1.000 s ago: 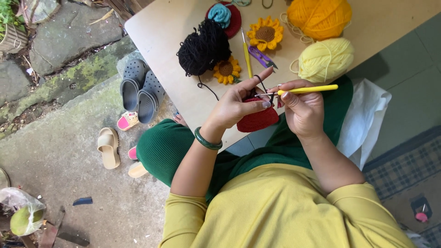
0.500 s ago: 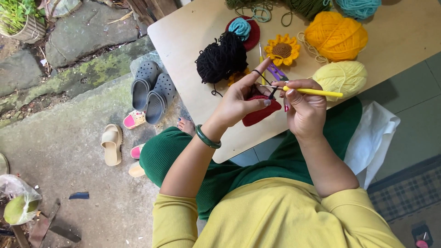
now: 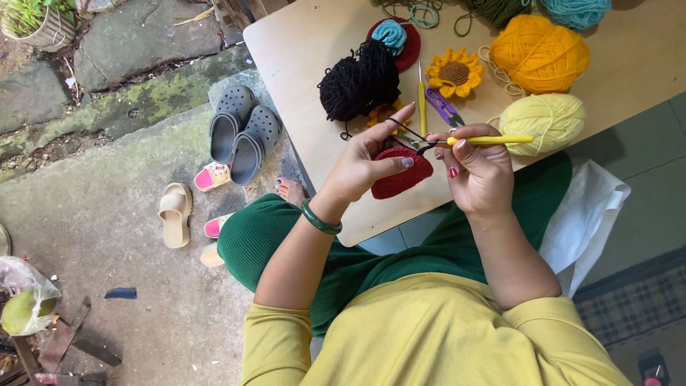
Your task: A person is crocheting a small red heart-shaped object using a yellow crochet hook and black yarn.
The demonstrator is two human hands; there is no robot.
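Observation:
My left hand (image 3: 368, 161) pinches a round red crochet piece (image 3: 400, 175) between thumb and fingers, with black yarn running over the raised index finger. My right hand (image 3: 479, 171) grips a yellow-handled crochet hook (image 3: 489, 140) whose metal tip meets the top edge of the red piece. Both hands hover over the near edge of a light wooden table (image 3: 314, 57). A tangle of black yarn (image 3: 357, 82) lies just beyond my left hand. A green bangle (image 3: 319, 219) circles my left wrist.
On the table lie a pale yellow yarn ball (image 3: 543, 121), an orange ball (image 3: 539, 50), a crocheted sunflower (image 3: 454, 73), purple scissors (image 3: 444, 107) and a red-and-teal round piece (image 3: 394, 39). Grey clogs (image 3: 243, 136) and sandals (image 3: 174, 212) sit on the concrete ground left.
The view has shifted, so the table and hands sit lower and to the right in frame. My hands keep the same hold on the red piece and hook, with small working movements.

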